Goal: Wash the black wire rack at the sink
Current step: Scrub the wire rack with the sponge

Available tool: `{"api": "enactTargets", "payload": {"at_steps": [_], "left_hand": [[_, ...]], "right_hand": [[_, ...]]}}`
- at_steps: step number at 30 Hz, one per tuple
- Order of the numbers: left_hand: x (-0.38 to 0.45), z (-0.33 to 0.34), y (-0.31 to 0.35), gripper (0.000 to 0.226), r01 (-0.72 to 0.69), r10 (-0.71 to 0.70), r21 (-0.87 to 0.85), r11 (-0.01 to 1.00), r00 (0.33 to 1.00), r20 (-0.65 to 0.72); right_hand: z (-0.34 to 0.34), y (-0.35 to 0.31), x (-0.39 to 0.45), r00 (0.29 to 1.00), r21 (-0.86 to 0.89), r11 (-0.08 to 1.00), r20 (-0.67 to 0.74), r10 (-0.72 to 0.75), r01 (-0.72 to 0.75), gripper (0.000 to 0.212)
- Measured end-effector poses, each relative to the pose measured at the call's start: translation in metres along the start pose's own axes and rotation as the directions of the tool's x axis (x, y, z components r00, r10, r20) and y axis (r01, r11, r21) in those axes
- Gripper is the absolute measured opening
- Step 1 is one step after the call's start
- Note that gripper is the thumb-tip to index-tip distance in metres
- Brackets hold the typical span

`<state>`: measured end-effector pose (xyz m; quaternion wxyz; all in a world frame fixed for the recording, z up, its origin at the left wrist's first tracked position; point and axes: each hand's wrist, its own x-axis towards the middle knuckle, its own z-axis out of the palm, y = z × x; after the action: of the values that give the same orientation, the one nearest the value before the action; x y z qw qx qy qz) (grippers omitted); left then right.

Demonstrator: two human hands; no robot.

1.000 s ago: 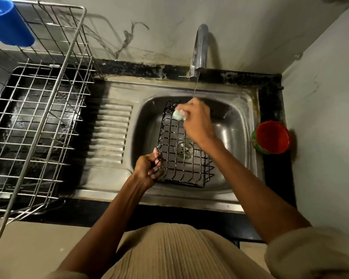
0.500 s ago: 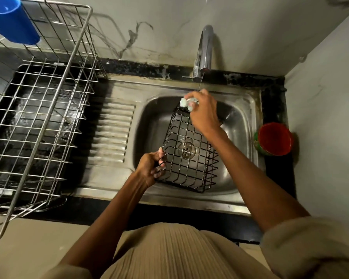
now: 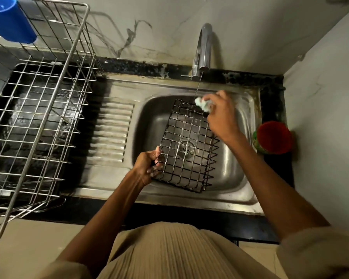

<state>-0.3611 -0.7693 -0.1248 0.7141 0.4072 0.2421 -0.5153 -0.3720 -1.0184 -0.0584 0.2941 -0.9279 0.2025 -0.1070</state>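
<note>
My left hand (image 3: 148, 165) is clenched on the near-left corner of the rack (image 3: 187, 146), tilted in the sink (image 3: 238, 178). My right hand (image 3: 220, 115) pinches a sponge (image 3: 202, 103) against its far edge.

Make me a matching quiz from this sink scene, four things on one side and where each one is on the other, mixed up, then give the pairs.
Things:
1. black wire rack
2. scrub pad
3. red cup
4. blue cup

Places:
A. on the counter right of the sink
B. in the right hand
C. top left, at the steel drying rack
D. in the basin, gripped by the left hand

Pairs: 1-D, 2-B, 3-A, 4-C
</note>
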Motion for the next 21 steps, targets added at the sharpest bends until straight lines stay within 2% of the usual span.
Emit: {"api": "enactTargets", "payload": {"at_steps": [2, 5, 8, 10, 12, 14, 15, 18, 21], "left_hand": [[0.0, 0.005, -0.002, 0.036, 0.015, -0.015, 0.035, 0.999, 1.0, 0.005], [-0.001, 0.009, 0.002, 0.035, -0.007, 0.007, 0.04, 0.999, 1.0, 0.004], [-0.003, 0.008, 0.008, 0.032, -0.063, 0.061, -0.055, 0.997, 0.997, -0.037], [-0.002, 0.001, 0.011, 0.03, -0.083, 0.076, -0.113, 0.99, 0.995, -0.069], [-0.001, -0.006, 0.009, 0.038, -0.101, 0.09, -0.125, 0.987, 0.992, -0.094], [-0.001, -0.009, 0.007, 0.049, -0.097, 0.086, -0.115, 0.989, 0.991, -0.099], [-0.002, -0.009, 0.005, 0.049, -0.082, 0.073, -0.107, 0.991, 0.994, -0.087], [-0.006, 0.001, -0.002, 0.021, -0.051, 0.047, -0.116, 0.992, 0.998, -0.035], [-0.007, 0.007, -0.003, 0.013, -0.058, 0.057, -0.115, 0.992, 0.998, -0.01]], "right_hand": [[-0.005, 0.002, 0.016, 0.997, -0.038, 0.998, -0.062, 0.045, -0.048, 0.037], [-0.005, -0.007, -0.006, 0.998, -0.059, 0.998, -0.04, -0.041, 0.038, 0.038], [0.005, -0.021, -0.066, 0.979, -0.033, 0.98, 0.074, -0.192, 0.195, 0.043], [0.009, -0.027, -0.11, 0.929, 0.032, 0.948, 0.191, -0.317, 0.317, 0.047], [0.008, -0.023, -0.128, 0.892, 0.113, 0.929, 0.261, -0.37, 0.352, 0.046], [0.003, -0.017, -0.113, 0.919, 0.138, 0.945, 0.226, -0.322, 0.297, 0.037], [0.002, -0.015, -0.099, 0.95, 0.113, 0.966, 0.187, -0.25, 0.232, 0.034], [-0.002, -0.007, -0.046, 0.995, 0.052, 0.999, 0.102, -0.021, 0.016, 0.052], [-0.004, 0.004, -0.005, 0.998, 0.06, 0.996, 0.009, 0.063, -0.063, 0.051]]}}
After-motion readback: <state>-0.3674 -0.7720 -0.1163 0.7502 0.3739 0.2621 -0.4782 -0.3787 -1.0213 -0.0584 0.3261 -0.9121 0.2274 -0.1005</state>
